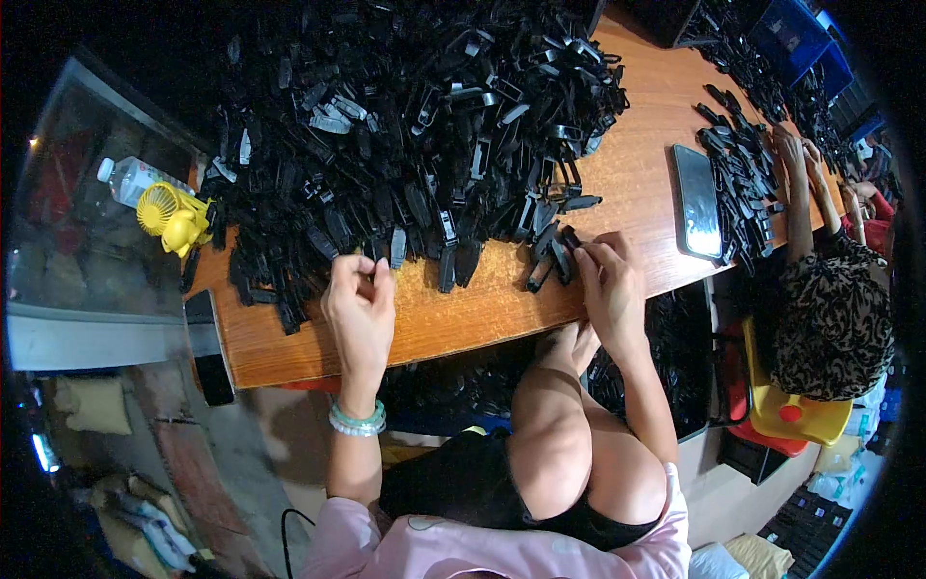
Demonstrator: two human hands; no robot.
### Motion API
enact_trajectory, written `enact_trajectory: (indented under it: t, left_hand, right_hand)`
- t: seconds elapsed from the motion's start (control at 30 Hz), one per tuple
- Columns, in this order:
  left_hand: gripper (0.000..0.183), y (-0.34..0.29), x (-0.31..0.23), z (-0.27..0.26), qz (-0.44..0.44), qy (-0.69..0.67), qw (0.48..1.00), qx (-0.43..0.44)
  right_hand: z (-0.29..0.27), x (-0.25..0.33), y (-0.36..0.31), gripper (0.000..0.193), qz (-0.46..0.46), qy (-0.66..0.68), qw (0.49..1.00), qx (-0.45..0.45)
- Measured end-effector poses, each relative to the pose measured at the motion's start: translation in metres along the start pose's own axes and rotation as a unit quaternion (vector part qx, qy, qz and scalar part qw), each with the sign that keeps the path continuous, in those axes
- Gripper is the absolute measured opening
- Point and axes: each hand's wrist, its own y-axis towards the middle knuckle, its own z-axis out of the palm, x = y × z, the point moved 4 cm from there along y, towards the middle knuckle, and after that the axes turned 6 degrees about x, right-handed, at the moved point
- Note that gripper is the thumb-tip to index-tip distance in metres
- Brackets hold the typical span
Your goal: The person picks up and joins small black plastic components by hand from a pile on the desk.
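Observation:
A big heap of black plastic clip-like pieces (386,145) covers the far left and middle of the wooden table (463,314). At the heap's near edge my left hand (359,299) is closed, thumb and forefinger pinched together. Just beyond its thumb tip lies a greyish clip piece (397,248); whether the fingers grip anything is hidden. To the right, my right hand (612,289) pinches a small black clip piece (570,237) between thumb and fingers. Beside it, a few loose black clips (542,272) rest on the wood.
A yellow hand fan (174,220) and a plastic bottle (145,180) stand at the left. One phone (209,347) is by the left table edge, another phone (696,201) at the right. Beyond it, a co-worker's hands (799,174) touch another clip pile (738,183).

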Motion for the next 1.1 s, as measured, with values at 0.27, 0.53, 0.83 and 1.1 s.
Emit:
enact_trajectory:
  t: [0.27, 0.53, 0.83, 1.1]
  left_hand:
    - [0.034, -0.047, -0.033, 0.012, -0.091, -0.319, 0.905, 0.269]
    - [0.025, -0.048, -0.07, 0.02, 0.107, -0.116, 0.949, 0.272]
    - [0.025, -0.047, -0.074, 0.007, 0.118, -0.07, 0.959, 0.248]
    - [0.023, -0.041, -0.085, 0.0, 0.184, -0.027, 0.954, 0.236]
  right_hand:
    - [-0.013, 0.019, -0.011, 0.025, 0.041, 0.241, 0.969, 0.023]
    - [0.001, 0.058, -0.028, 0.028, -0.067, 0.566, 0.802, 0.177]
    - [0.003, 0.064, -0.034, 0.037, -0.146, 0.341, 0.889, 0.268]
    - [0.012, 0.066, -0.04, 0.049, -0.249, 0.261, 0.904, 0.228]
